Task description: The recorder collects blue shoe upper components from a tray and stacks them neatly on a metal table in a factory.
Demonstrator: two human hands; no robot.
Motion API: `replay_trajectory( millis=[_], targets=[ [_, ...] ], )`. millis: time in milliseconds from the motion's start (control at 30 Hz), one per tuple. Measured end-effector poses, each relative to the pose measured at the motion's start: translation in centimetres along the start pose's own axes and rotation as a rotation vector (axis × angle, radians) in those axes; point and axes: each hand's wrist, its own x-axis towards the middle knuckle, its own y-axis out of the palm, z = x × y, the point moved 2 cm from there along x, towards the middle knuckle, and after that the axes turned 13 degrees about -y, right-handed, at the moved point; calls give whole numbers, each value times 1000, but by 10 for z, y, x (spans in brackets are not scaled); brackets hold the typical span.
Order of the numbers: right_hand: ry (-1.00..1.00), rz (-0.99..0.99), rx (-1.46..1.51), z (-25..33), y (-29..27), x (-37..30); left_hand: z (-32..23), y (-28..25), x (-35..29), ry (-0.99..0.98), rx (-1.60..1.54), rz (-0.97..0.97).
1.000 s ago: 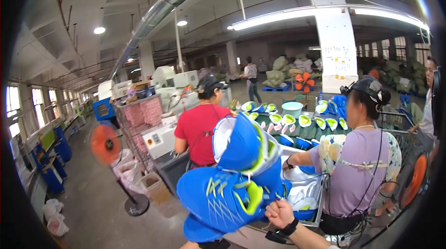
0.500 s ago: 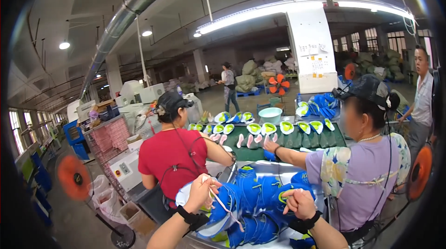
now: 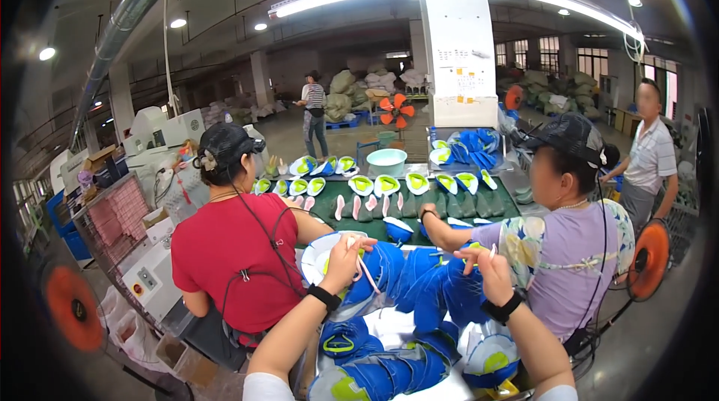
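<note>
My left hand (image 3: 344, 265) is closed, fingers pinched on a pale pink cord (image 3: 365, 272) that dangles below it. Right behind that hand lies a blue-and-white shoe upper (image 3: 318, 255); whether the hand also grips it I cannot tell. My right hand (image 3: 490, 274) is raised with bent, closed fingers, a small white bit at their tips too small to name. Between and beyond both hands spreads a pile of blue shoe uppers (image 3: 419, 277). More blue uppers with lime-green linings (image 3: 374, 378) lie on the bright table below my forearms.
A co-worker in red (image 3: 236, 251) stands at left, another in lilac (image 3: 577, 266) at right, reaching over the green conveyor (image 3: 479, 210) with its rows of uppers and pink insoles. Orange fans (image 3: 648, 260) flank us. A pale green basin (image 3: 387, 161) stands beyond the belt.
The view has shifted right and down, showing more of the table. Both hands appear higher in the picture, the cord still hanging from my left hand. The lilac co-worker's arm remains over the belt.
</note>
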Motion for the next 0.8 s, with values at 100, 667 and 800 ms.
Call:
replay_trajectory(
  millis=[100, 667, 800],
  targets=[
    [28, 204, 85, -19, 27, -30, 80, -2, -6, -133, -58, 161],
    [79, 796, -666, -85, 95, -98, 183, -33, -9, -349, -312, -374],
    [-305, 900, -1016, -118, 96, -36, 217, -41, -39, -343, -394, -472]
  ],
)
